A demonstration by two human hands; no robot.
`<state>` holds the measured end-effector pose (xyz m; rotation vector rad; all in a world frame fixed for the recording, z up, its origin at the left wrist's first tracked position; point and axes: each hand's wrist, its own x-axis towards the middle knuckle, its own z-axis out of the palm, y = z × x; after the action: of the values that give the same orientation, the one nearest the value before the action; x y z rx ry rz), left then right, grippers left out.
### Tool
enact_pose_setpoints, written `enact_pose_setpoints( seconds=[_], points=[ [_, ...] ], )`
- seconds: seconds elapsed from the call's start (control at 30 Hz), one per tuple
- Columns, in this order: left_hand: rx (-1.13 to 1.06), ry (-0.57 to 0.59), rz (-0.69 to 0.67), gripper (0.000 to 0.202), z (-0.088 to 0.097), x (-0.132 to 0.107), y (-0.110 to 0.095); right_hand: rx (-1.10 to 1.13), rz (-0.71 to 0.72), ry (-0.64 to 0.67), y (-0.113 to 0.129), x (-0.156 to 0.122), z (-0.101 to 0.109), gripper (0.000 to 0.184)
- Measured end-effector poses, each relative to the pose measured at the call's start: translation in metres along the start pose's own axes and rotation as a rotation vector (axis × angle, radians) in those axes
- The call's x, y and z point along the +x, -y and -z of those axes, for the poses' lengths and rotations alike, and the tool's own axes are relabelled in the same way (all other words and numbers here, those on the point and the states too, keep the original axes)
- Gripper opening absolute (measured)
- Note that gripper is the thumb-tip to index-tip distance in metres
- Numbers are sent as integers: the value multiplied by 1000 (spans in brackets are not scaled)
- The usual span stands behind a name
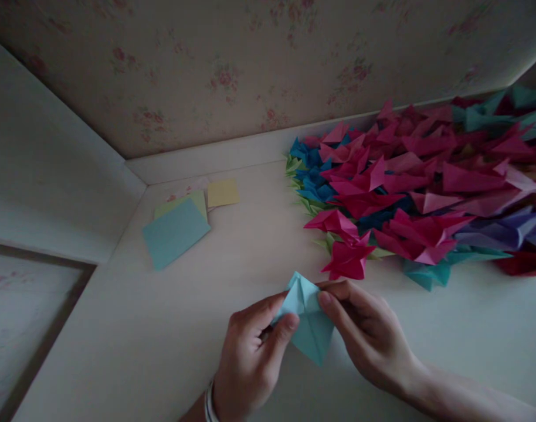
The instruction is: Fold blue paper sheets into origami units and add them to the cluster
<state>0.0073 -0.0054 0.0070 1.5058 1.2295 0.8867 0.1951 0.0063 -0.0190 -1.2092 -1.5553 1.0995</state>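
Note:
A light blue sheet of origami paper [312, 335], folded into a kite-like diamond with a crease down its middle, is held just above the white tabletop. My left hand [255, 346] pinches its left edge, thumb on top and fingers behind. On the opposite edge, my right hand [368, 331] grips the paper between thumb and fingers. Parts of the fingers of both hands are hidden behind the paper. Close beyond my right hand lies a bright pink folded paper flower [348, 258].
A large heap of folded paper flowers [426, 176] in pink, blue, green and purple covers the back right. Flat paper sheets lie at the left: a blue one [176, 233], a green one [200, 203] and a yellow one [223, 192]. A floral-papered wall [246, 76] stands behind.

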Motion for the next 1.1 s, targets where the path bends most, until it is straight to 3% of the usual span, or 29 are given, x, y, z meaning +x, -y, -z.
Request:
enact_pose_setpoints(
  seconds=[0.13, 0.37, 0.57, 0.77, 0.97, 1.1],
  points=[
    [-60, -4, 116, 28, 1, 3, -2, 8, 8, -4, -1, -1, -1, 20],
    [-412, 37, 259, 30, -5, 5, 0, -8, 43, -104, -1, 0, -3, 31],
    [-267, -135, 279, 35, -8, 1, 12, 50, 18, -122, -3, -1, -5, 32],
    [-306, -125, 299, 30, -3, 0, 14, 206, -22, -139, -5, 0, -9, 14],
    [-177, -93, 291, 35, 0, 2, 12, -23, 1, 40, -3, 2, -2, 13],
    [-222, -119, 324, 36, 1, 2, 13, -77, 55, 52, -2, 3, 2, 20]
  ],
)
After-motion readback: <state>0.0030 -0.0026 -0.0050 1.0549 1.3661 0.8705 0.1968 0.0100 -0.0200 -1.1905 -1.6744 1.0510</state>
